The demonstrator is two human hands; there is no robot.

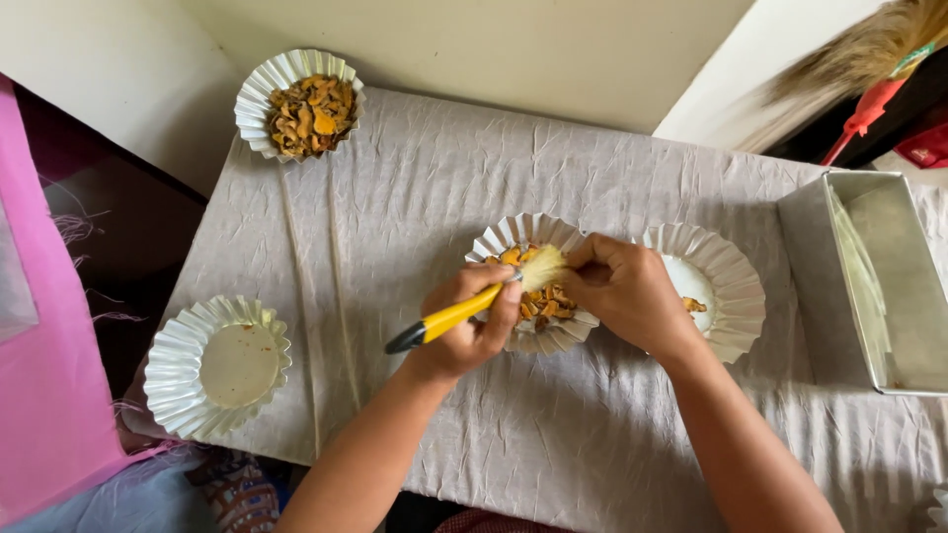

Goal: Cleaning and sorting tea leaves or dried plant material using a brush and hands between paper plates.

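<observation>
1. We see a brush (474, 308) with a yellow handle and pale bristles held over the middle fluted foil dish (513, 237), which sits at the centre of the table (592, 434) and holds orange-yellow dried pieces (543, 301).
2. Our left hand (472, 326) has its grip closed around the yellow handle, whose dark end points down and to the left.
3. Our right hand (622, 291) has its fingers pinched together at the bristles, just above the pieces in the dish; whether they also pinch a piece we cannot tell.
4. Just beside that dish, on the right and partly under the right hand, lies a second fluted dish (736, 286) with a pale floor and a few orange bits (694, 305).
5. Well apart, at the table's far left corner, a third dish (259, 89) is full of the same dried pieces.
6. At the near left edge sits an empty fluted dish (178, 370).
7. A rectangular metal tin (894, 276) stands at the right edge.
8. A creased grey cloth covers the table.
</observation>
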